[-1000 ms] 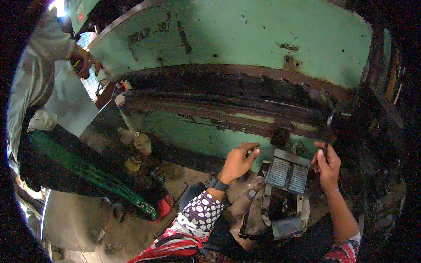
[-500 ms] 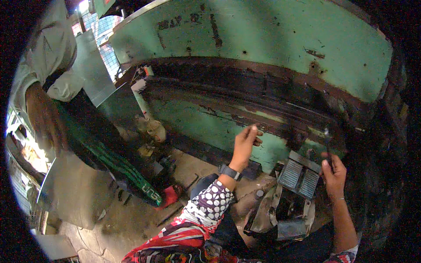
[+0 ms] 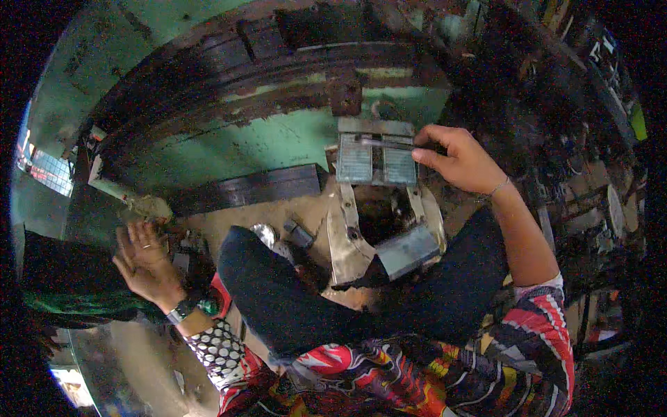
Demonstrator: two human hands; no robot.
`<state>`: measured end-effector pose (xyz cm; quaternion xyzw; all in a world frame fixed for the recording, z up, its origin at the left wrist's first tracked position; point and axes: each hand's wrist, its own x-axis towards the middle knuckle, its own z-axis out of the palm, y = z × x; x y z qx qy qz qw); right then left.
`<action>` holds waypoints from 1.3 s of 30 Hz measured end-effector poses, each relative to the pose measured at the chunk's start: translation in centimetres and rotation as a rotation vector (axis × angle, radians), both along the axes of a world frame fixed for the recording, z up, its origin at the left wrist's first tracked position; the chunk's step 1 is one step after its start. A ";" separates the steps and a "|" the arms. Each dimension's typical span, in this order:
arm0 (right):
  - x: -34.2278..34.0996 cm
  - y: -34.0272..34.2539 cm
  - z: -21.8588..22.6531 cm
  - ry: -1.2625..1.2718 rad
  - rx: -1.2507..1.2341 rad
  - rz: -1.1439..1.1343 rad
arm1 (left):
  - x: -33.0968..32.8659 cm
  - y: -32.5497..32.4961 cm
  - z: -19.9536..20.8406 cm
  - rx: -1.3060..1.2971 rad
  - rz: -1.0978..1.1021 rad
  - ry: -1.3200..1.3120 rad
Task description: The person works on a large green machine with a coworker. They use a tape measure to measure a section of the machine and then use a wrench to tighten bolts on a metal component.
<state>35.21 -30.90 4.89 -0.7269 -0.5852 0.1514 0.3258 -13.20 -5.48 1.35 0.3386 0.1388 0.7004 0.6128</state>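
My right hand [image 3: 460, 160] pinches a slim dark rod with a shiny tip [image 3: 392, 144], held roughly level and pointing left. It passes in front of a grey metal block with two ribbed plates [image 3: 356, 167]; whether the rod touches it I cannot tell. Beneath the block is a worn, pale metal housing [image 3: 342, 240] with a dark opening and a smooth grey plate [image 3: 408, 251] at its near side. Out to the left, my left hand [image 3: 149, 267] is raised with its fingers spread and nothing in it.
A big green machine with peeling paint [image 3: 264, 139] spans the far side. My dark-trousered knees [image 3: 260, 285] flank the housing. A shiny round piece [image 3: 262, 234] and a small grey block [image 3: 299, 234] lie on the floor. Cluttered dark shelving [image 3: 577, 187] stands at right.
The view has swung right and down. My left hand has moved away from the machine, leftward, its fingers now spread. My right hand has brought the rod from upright to level before the ribbed block.
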 end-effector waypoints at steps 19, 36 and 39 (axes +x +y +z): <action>4.4 6.0 -4.0 -0.185 0.381 -0.448 | -2.5 0.2 4.8 -0.013 0.214 -0.124; 27.8 14.5 -18.4 -0.575 -0.204 -0.787 | -4.1 4.6 3.9 -0.176 -0.560 -0.822; 25.6 14.4 -17.0 -0.763 -0.246 -0.871 | -0.1 3.7 2.4 -0.151 -0.534 -0.611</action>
